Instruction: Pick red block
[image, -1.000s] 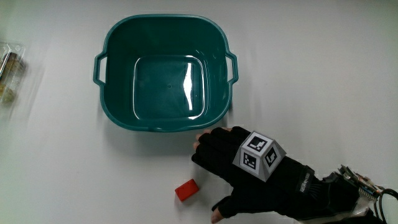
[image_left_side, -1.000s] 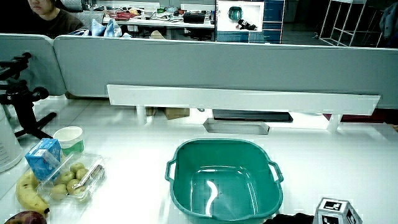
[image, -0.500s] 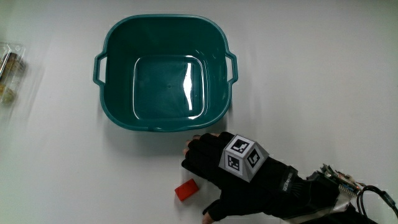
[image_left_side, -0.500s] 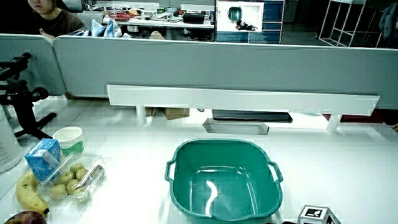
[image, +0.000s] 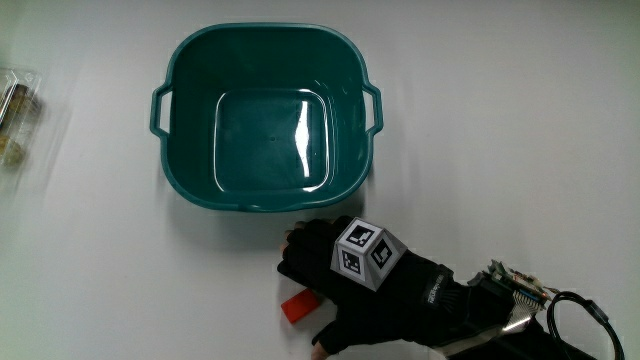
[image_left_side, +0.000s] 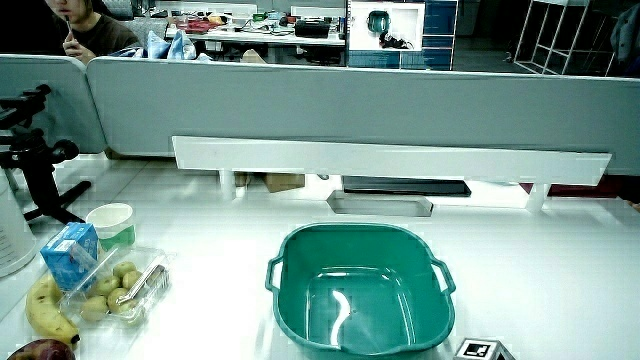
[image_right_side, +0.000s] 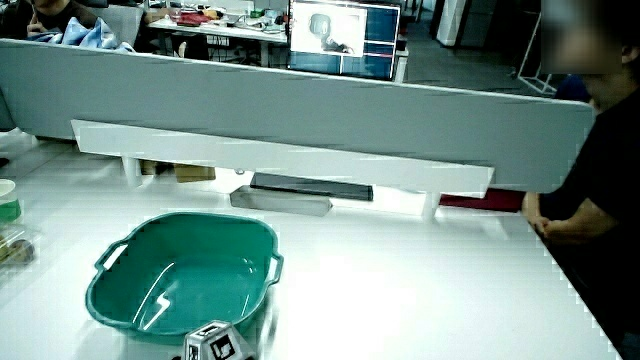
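Observation:
The red block (image: 295, 308) lies on the white table, nearer to the person than the teal basin (image: 268, 36); the hand covers part of it. The gloved hand (image: 335, 280) sits low over the table beside the block, its fingers spread toward the basin and its thumb curled on the nearer side of the block. It holds nothing that I can see. The patterned cube (image: 366, 252) rides on the back of the hand. In both side views only the cube (image_left_side: 480, 350) (image_right_side: 215, 343) shows, just nearer than the basin (image_left_side: 350, 230) (image_right_side: 180, 218); the block is hidden there.
A clear fruit pack (image: 14, 110) lies at the table's edge, level with the basin. A side view shows it (image_left_side: 122, 284) with a banana (image_left_side: 44, 310), a blue carton (image_left_side: 70, 250) and a cup (image_left_side: 110, 222). A cable (image: 585, 312) trails from the forearm.
The hand has slid across the table toward the red block and now covers part of it. The block and the basin have not moved.

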